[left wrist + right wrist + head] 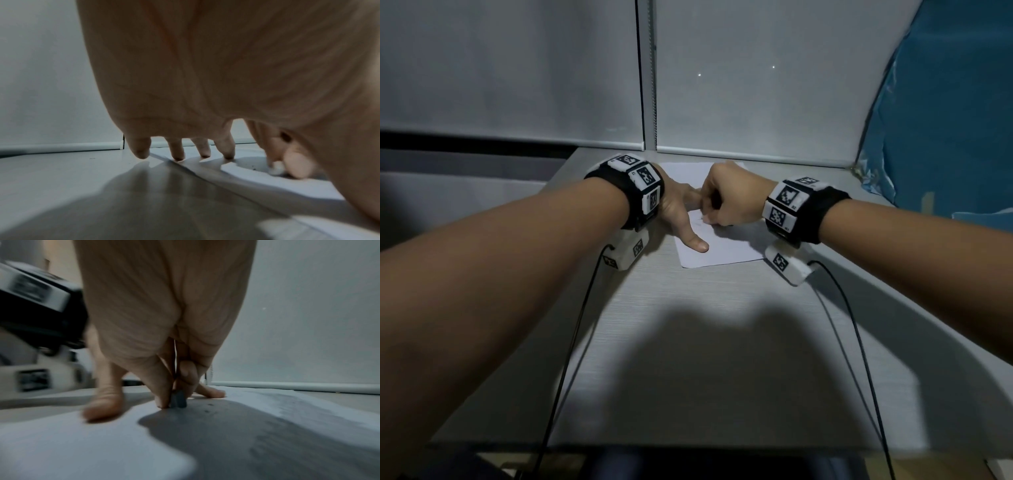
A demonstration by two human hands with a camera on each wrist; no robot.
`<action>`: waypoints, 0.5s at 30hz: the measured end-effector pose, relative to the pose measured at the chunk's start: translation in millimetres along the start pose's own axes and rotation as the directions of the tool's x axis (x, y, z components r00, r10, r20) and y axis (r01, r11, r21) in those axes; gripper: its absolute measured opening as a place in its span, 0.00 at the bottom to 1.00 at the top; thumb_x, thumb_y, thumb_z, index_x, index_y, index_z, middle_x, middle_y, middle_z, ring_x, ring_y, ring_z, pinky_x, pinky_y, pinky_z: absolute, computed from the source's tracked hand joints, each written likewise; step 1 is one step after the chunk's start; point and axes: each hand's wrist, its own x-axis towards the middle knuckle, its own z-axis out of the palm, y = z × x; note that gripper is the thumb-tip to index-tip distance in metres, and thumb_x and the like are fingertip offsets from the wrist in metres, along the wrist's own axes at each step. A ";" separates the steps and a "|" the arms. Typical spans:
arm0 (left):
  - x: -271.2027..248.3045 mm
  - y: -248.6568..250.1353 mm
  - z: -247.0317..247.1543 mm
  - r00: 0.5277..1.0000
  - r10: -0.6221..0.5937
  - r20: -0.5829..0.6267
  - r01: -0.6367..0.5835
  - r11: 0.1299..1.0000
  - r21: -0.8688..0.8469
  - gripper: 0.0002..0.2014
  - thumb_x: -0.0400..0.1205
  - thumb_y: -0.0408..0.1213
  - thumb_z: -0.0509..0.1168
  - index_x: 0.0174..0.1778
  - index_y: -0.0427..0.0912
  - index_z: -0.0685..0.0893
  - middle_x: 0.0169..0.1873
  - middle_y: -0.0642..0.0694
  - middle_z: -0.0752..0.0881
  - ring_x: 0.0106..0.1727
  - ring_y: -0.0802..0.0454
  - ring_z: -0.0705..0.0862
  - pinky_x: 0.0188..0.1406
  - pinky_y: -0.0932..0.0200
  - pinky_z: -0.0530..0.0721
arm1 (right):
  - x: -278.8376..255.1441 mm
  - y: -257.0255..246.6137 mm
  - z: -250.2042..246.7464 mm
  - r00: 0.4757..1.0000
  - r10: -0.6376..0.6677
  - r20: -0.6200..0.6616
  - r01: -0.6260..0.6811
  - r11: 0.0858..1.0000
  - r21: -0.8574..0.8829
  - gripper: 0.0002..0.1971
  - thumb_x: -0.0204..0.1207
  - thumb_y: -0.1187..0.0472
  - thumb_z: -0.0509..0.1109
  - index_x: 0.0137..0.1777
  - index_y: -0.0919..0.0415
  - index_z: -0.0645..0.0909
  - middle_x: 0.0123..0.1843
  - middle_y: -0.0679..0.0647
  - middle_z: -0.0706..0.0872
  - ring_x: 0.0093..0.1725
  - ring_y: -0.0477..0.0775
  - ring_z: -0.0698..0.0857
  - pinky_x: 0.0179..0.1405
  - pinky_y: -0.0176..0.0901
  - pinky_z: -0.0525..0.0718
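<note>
A white sheet of paper (722, 248) lies on the grey desk (688, 342), near its far edge. My left hand (681, 212) presses it flat with straight, spread fingers; the fingertips (177, 156) touch down along the sheet's left edge. My right hand (726, 200) is curled just right of the left hand. Its thumb and fingers pinch a small block (179, 400), grey here and whitish in the left wrist view (276, 168), whose lower end touches the paper (61, 443). Dark specks (207, 408) lie on the sheet beside it.
Grey roller blinds (517, 68) close off the back of the desk. A blue plastic sheet (945, 120) hangs at the right. Black cables (571, 342) run from both wrist units toward me across the desk's near half.
</note>
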 end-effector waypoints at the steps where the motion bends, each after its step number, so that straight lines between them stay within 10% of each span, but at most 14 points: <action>1: -2.1 -0.3 0.5 1.000 -0.009 -0.004 0.009 1.000 -0.013 0.59 0.51 0.80 0.76 0.81 0.70 0.64 0.85 0.63 0.56 0.86 0.46 0.59 0.79 0.34 0.65 | -3.0 -4.5 2.8 1.000 -0.024 0.013 0.024 1.000 -0.006 0.05 0.71 0.59 0.81 0.36 0.57 0.92 0.34 0.49 0.93 0.38 0.50 0.92 0.41 0.46 0.92; 4: -7.1 -0.3 0.7 0.999 -0.034 -0.009 0.033 0.996 -0.088 0.43 0.57 0.72 0.80 0.69 0.73 0.73 0.80 0.64 0.63 0.82 0.47 0.65 0.77 0.39 0.68 | -7.1 -11.0 2.4 0.996 -0.069 0.062 0.070 0.998 -0.008 0.04 0.71 0.58 0.82 0.37 0.56 0.92 0.34 0.48 0.92 0.37 0.49 0.91 0.39 0.44 0.90; 10: -1.2 -0.2 0.6 0.999 -0.031 -0.008 0.031 0.997 -0.066 0.68 0.48 0.81 0.76 0.86 0.67 0.56 0.86 0.62 0.56 0.86 0.48 0.60 0.80 0.37 0.64 | 7.1 -7.4 -5.4 1.000 -0.013 0.011 0.013 1.000 -0.016 0.06 0.73 0.60 0.83 0.36 0.60 0.92 0.32 0.48 0.90 0.36 0.50 0.89 0.42 0.48 0.92; 15: -8.3 1.4 -0.1 0.997 -0.065 -0.041 0.060 0.992 -0.109 0.43 0.63 0.66 0.81 0.74 0.62 0.75 0.80 0.57 0.68 0.79 0.46 0.70 0.73 0.46 0.70 | -7.4 -20.2 -0.9 0.995 -0.072 0.070 0.074 0.997 -0.019 0.08 0.72 0.60 0.82 0.33 0.56 0.88 0.31 0.47 0.89 0.33 0.49 0.88 0.37 0.45 0.89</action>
